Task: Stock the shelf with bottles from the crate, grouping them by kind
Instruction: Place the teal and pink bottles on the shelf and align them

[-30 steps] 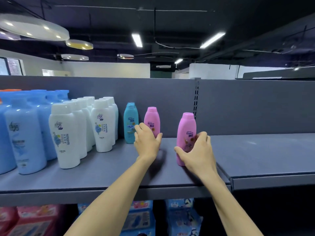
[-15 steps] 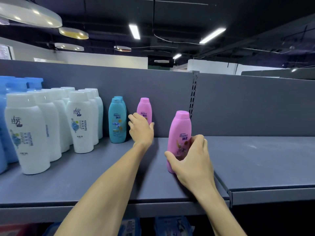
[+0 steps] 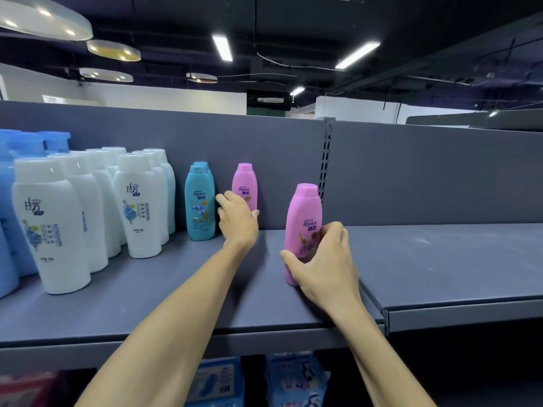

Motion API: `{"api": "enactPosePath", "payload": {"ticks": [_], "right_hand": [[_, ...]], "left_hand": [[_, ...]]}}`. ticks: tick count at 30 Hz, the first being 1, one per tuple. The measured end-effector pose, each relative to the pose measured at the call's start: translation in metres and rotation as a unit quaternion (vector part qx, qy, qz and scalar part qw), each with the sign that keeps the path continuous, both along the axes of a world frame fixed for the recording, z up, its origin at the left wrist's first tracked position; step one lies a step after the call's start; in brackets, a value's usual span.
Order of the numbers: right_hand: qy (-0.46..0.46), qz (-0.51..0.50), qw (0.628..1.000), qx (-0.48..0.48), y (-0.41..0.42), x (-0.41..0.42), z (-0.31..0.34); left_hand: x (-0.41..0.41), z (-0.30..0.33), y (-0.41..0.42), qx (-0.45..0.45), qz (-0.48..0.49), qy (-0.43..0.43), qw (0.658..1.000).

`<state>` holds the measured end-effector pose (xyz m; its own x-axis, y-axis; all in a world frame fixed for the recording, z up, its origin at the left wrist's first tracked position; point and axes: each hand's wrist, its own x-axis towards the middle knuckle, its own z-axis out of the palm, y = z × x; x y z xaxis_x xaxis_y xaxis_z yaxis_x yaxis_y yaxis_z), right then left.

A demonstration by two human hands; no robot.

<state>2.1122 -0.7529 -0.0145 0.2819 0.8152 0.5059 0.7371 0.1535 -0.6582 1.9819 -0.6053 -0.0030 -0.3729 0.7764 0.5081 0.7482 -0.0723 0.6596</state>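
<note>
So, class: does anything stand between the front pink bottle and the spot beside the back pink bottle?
Only the left hand, which rests at the back pink bottle. The shelf between it and the front pink bottle, held by the right hand, is bare.

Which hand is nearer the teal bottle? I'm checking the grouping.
Left. The left hand is beside the teal bottle, at the rear pink bottle; the right hand grips the front pink bottle, farther right.
</note>
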Motion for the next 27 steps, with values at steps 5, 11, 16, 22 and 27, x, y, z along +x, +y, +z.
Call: {"api": "enactPosePath", "payload": {"ticks": [5,11,16,22,27], "right_hand": [[-0.003,0.0,1.0,-0.008,0.009,-0.009,0.004],[-0.01,0.018,0.999,-0.031,0.05,-0.047,0.011],[0.009,0.006,0.999,-0.05,0.087,-0.086,0.013],[0.009,-0.014,0.998,-0.059,0.121,-0.104,0.017],[0.009,-0.022,0.998,-0.062,0.137,-0.107,0.018]], "left_hand": [[-0.012,0.008,-0.031,0.036,-0.045,0.029,0.998],[-0.05,0.01,-0.078,0.071,-0.077,0.106,0.989],[-0.08,-0.008,-0.107,0.084,-0.087,0.102,0.987],[-0.088,-0.018,-0.111,0.124,-0.061,0.117,0.983],[-0.085,-0.023,-0.106,0.119,-0.058,0.111,0.985]]}}
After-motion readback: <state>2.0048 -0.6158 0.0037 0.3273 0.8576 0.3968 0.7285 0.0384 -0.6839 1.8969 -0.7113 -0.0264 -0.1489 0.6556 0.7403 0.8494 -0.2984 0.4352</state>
